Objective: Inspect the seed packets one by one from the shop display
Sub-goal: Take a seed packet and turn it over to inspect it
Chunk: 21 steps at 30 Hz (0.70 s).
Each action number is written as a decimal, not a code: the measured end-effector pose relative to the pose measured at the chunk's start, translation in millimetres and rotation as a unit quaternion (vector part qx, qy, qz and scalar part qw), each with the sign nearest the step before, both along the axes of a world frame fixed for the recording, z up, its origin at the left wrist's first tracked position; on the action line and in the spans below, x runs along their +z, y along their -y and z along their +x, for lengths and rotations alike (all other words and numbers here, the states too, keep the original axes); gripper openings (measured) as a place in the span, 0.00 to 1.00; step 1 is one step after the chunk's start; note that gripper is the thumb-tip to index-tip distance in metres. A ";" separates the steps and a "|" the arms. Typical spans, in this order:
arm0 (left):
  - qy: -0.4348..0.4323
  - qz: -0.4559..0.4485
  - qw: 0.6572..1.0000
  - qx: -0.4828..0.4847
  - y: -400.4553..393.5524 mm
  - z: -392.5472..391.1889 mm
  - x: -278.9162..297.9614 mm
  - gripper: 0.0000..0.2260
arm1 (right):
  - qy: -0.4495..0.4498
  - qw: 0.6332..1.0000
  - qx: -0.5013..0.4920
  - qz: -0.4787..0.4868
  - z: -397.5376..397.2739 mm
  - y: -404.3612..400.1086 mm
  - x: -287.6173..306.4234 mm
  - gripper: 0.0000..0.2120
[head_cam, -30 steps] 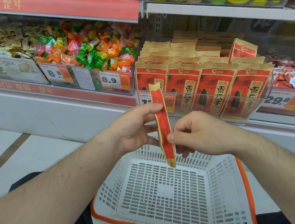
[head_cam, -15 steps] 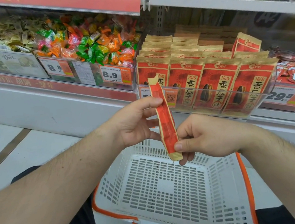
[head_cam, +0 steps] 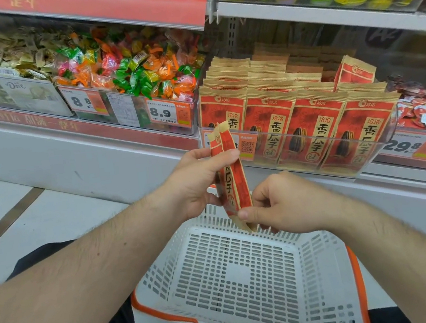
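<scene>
A red and tan seed packet (head_cam: 233,183) stands nearly edge-on between my hands, above the basket. My left hand (head_cam: 198,181) grips its upper half, thumb across the front. My right hand (head_cam: 283,206) pinches its lower end between thumb and fingers. Part of the printed front now faces me. Rows of matching seed packets (head_cam: 317,128) stand upright in a clear display tray (head_cam: 314,173) on the shelf just beyond my hands.
A white slotted shopping basket (head_cam: 166,270) with orange trim sits below my hands, nothing inside. Bins of wrapped candy (head_cam: 130,72) fill the shelf to the left, with price tags on the front. More snacks lie at the far right.
The packet has turned a little between my hands, showing more of its printed face, and its lower end has swung rightward. Both hands keep their hold.
</scene>
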State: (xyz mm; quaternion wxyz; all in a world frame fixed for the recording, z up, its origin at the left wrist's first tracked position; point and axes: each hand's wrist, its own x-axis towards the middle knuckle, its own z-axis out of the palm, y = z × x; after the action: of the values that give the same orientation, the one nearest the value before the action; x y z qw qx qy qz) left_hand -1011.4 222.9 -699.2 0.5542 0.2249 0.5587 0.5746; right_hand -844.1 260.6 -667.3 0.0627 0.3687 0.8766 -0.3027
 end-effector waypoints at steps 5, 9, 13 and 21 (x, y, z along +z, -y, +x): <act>-0.007 -0.004 1.000 0.008 1.2 4.2 -1.9 0.27 | -0.002 0.998 -0.035 0.045 -4.1 0.9 -4.5 0.24; -0.011 0.002 1.000 0.003 1.9 9.6 -2.0 0.27 | -0.016 0.993 -0.052 0.103 -12.0 10.0 -11.7 0.24; -0.017 0.001 1.000 -0.015 2.9 11.6 0.0 0.19 | -0.018 0.993 -0.027 0.117 -16.4 15.6 -10.8 0.24; 0.086 0.014 0.993 -0.076 7.7 7.5 0.8 0.20 | -0.067 0.992 -0.066 0.087 -4.8 -3.9 -15.4 0.18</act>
State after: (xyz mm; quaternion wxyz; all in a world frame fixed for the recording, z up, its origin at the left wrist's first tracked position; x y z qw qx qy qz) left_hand -1003.9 215.1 -698.4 0.6396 0.2241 0.4819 0.5554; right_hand -848.9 264.5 -682.7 -0.0484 0.4086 0.8758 -0.2524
